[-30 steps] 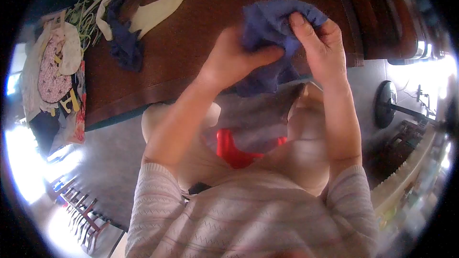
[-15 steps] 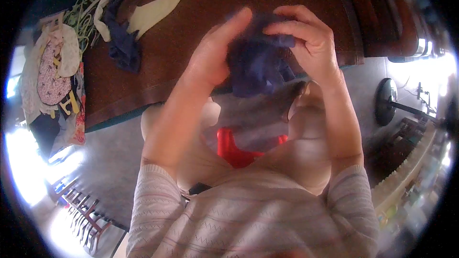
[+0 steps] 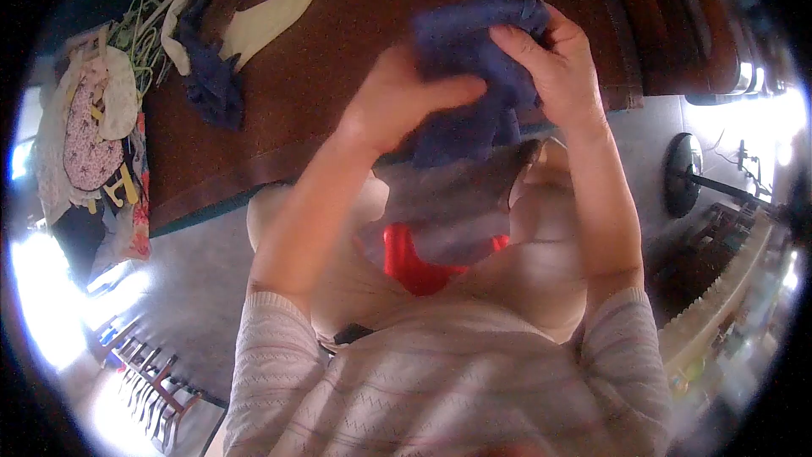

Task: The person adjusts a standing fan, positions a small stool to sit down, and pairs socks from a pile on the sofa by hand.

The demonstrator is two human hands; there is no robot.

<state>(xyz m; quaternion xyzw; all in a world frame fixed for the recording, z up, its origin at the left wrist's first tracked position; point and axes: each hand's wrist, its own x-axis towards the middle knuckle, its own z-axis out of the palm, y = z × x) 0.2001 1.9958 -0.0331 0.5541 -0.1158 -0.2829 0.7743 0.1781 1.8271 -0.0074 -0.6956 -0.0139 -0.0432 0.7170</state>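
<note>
A dark blue cloth (image 3: 474, 34) is raised before me, above the front edge of the brown surface, its lower part hanging loose. My right hand (image 3: 562, 68) pinches its upper right side, thumb in front and fingers curled behind. At the cloth's left side is my left hand (image 3: 393, 101), slightly blurred. Its thumb lies across the front of the cloth, and its fingers pass out of sight behind. The folds hide what kind of garment it is.
On the brown surface (image 3: 296, 101) lie another dark blue cloth (image 3: 211, 89), a cream strip (image 3: 283, 8) and green hangers (image 3: 144, 42). Patterned clothes (image 3: 93, 127) hang at the left. A red seat (image 3: 414, 267) shows between my legs. A black round-based stand (image 3: 683, 175) is right.
The cloth has been lifted and spread, with a straight upper edge now showing. My left thumb has swung down across its front. My right hand has turned and closed on its upper right side.
</note>
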